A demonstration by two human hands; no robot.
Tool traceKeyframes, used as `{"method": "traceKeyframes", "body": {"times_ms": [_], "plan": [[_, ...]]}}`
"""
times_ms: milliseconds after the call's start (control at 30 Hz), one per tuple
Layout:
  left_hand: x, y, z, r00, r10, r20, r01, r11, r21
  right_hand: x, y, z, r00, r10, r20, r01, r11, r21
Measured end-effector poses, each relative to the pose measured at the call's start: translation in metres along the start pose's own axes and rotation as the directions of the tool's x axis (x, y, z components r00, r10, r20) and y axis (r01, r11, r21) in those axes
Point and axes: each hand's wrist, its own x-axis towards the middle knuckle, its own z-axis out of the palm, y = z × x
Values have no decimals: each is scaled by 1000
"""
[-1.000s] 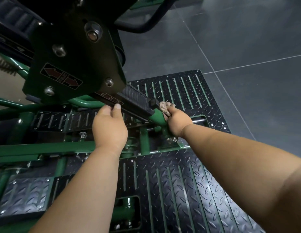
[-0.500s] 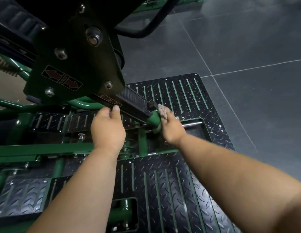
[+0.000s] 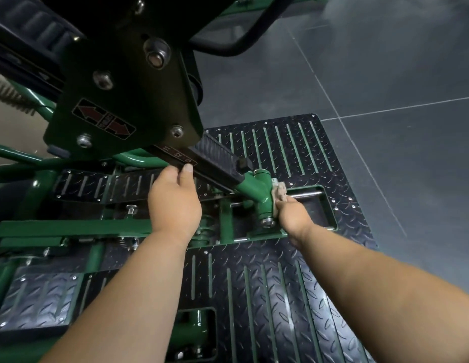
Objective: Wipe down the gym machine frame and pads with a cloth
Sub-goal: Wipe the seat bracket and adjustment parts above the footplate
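While the left hand [image 3: 174,203] grips the ridged black rail [image 3: 202,159], fingers curled under, the right hand [image 3: 293,214] presses a crumpled beige cloth [image 3: 279,193] against the glossy green tubular joint [image 3: 259,189]. Right fingers are hidden. Diamond-tread plate [image 3: 293,153] lies behind the joint.

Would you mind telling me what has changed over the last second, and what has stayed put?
The right hand has carried the cloth from the near, top side of the green pivot tube round to its right side, so the tube now shows uncovered. The left hand keeps its hold on the numbered black rail, and the frame itself has not moved.
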Motion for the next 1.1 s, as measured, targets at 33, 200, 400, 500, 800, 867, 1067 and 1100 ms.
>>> {"method": "traceKeyframes", "body": {"times_ms": [33,200,400,500,800,867,1067,1100], "plan": [[1,-1,0,1000,5,2,-5,1000,1,8,-4,-1,1000,15,-1,-15,999,39],[2,-5,1,1000,4,5,-4,1000,-24,38,-48,4,977,-213,31,212,977,21],[2,-6,2,1000,10,8,-10,1000,-6,50,-52,-44,926,-273,261,372,775,-510],[0,-2,1,1000,4,6,-4,1000,-8,27,-44,-28,950,-271,155,311,872,-378],[-2,0,0,1000,8,7,-8,1000,-14,-49,20,25,714,-522,467,570,47,-820],[-1,0,0,1000,5,12,-5,1000,-21,-35,2,28,683,-484,548,573,-111,-812],[1,-2,-2,999,22,27,-21,1000,-17,-18,-35,33,713,-372,594,461,-389,-797],[1,-2,-2,999,19,33,-19,1000,-18,-22,-26,34,727,-350,591,454,-401,-795]]}}
